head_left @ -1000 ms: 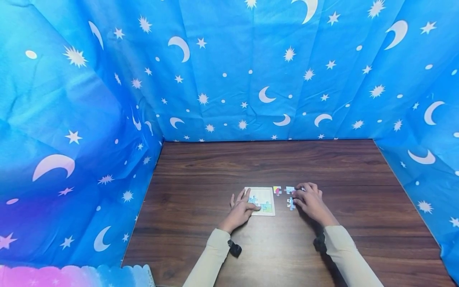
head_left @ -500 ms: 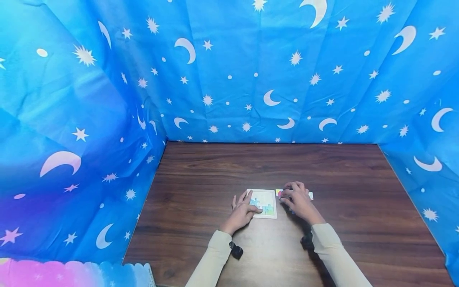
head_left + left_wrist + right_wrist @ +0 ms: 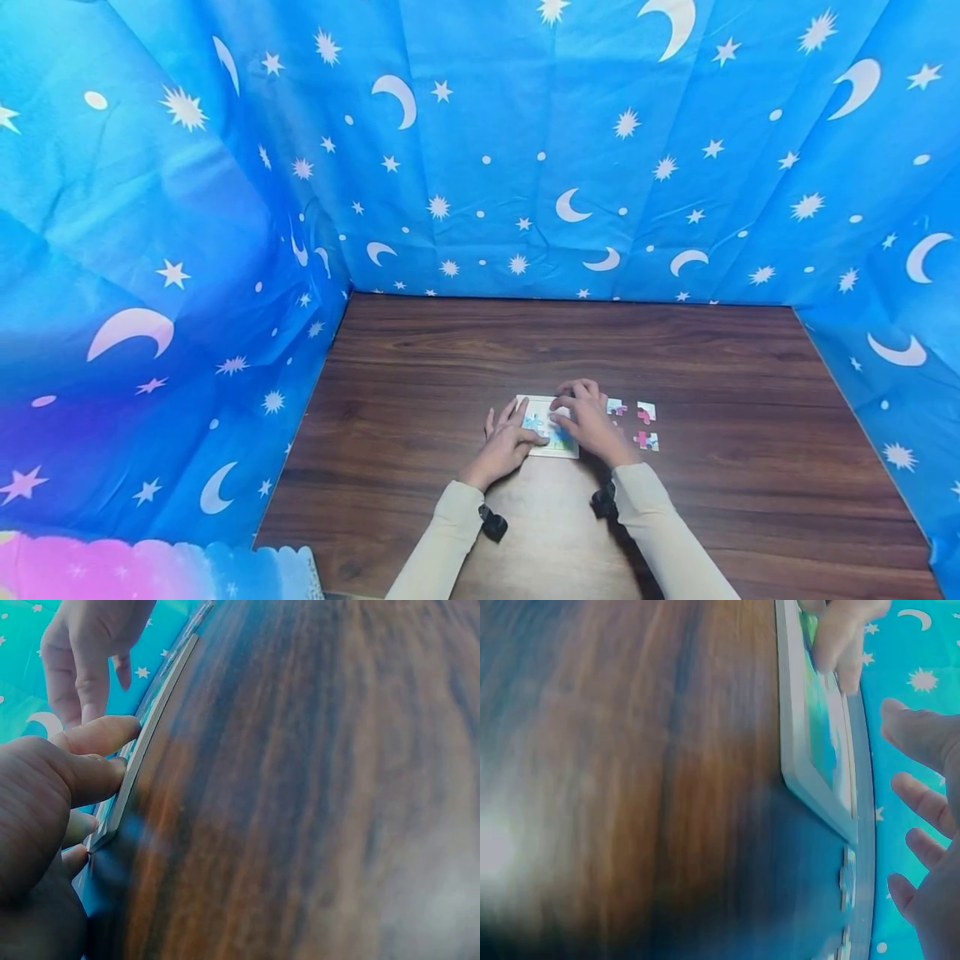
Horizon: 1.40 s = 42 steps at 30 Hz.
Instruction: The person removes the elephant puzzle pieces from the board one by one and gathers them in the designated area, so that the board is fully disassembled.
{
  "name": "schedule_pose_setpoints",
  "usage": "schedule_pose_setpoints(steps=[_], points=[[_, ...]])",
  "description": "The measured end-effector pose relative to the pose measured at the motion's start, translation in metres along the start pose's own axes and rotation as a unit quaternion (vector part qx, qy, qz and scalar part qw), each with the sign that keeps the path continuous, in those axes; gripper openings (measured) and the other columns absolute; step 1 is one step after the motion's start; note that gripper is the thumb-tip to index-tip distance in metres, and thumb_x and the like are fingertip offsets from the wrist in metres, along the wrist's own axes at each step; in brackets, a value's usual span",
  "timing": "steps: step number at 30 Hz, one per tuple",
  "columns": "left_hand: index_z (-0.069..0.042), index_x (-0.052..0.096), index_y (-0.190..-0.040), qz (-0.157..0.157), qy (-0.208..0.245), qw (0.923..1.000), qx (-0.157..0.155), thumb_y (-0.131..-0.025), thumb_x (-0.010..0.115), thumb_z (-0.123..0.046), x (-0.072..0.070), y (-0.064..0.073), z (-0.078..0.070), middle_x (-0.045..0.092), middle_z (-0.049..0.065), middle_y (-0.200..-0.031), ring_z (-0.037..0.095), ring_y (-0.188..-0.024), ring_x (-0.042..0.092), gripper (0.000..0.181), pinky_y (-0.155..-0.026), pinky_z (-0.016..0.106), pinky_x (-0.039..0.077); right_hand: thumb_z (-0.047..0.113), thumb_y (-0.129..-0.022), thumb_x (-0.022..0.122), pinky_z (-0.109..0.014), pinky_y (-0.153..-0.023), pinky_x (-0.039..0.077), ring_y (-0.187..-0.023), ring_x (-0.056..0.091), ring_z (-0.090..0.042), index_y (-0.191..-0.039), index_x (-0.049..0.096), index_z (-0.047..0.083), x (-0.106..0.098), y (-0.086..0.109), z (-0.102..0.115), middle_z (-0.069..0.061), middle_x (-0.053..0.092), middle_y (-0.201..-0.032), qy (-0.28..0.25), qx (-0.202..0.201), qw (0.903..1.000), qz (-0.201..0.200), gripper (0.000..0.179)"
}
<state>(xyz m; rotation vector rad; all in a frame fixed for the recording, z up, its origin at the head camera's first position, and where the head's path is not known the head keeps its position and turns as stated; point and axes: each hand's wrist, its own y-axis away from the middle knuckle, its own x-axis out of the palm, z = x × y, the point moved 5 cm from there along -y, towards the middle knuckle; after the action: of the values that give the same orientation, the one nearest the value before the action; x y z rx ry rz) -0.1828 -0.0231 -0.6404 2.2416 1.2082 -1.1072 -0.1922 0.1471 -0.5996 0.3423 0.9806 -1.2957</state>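
Here the squarish puzzle tray (image 3: 794, 742) lies aligned with the table (image 3: 435, 350). The left hand (image 3: 504, 444) rests on it, the right hand (image 3: 592, 423) over it, both unclenched.

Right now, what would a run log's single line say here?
left hand: touching puzzle tray | right hand: over tray, grip unclear | loose puzzle pieces: on table, right of tray

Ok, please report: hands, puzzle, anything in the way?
Left hand on puzzle tray. Right hand over it, fingers apart. Loose pieces outside; right hand blocks some view.
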Motion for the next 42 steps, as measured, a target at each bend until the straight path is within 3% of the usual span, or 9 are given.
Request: schedule_pose_setpoints(steps=[9, 26, 42], points=[[-0.023, 0.081, -0.109, -0.006, 0.000, 0.9999, 0.014, -0.097, 0.065, -0.016, 0.001, -0.001, -0.002, 0.028, 0.021, -0.162, 0.039, -0.151, 0.020, 0.021, -0.111, 0.074, 0.005, 0.014, -0.083, 0.081, -0.067, -0.093, 0.029, -0.123, 0.038, -0.046, -0.088, 0.076, 0.010, 0.013, -0.001, 0.005, -0.020, 0.059, -0.125, 0.008, 0.003, 0.9991, 0.042, 0.009], [-0.030, 0.080, -0.113, -0.001, -0.050, 0.9985, 0.021, -0.096, 0.067, -0.016, -0.003, 0.000, -0.004, 0.031, 0.018, -0.162, 0.037, -0.148, 0.026, 0.025, -0.109, 0.073, 0.014, 0.013, -0.081, 0.083, -0.066, -0.091, 0.028, -0.121, 0.041, -0.044, -0.080, 0.072, 0.015, 0.020, -0.009, 0.004, -0.017, 0.060, -0.121, 0.030, -0.041, 0.9976, 0.048, 0.011], [-0.029, 0.078, -0.116, 0.013, -0.033, 0.9993, 0.010, -0.094, 0.062, -0.012, -0.007, 0.000, -0.003, 0.028, 0.016, -0.163, 0.035, -0.150, 0.023, 0.032, -0.110, 0.073, 0.011, 0.014, -0.080, 0.079, -0.065, -0.092, 0.026, -0.123, 0.039, -0.044, -0.078, 0.070, 0.017, 0.008, -0.010, -0.005, -0.019, 0.060, -0.125, -0.011, -0.037, 0.9993, 0.003, 0.009]])
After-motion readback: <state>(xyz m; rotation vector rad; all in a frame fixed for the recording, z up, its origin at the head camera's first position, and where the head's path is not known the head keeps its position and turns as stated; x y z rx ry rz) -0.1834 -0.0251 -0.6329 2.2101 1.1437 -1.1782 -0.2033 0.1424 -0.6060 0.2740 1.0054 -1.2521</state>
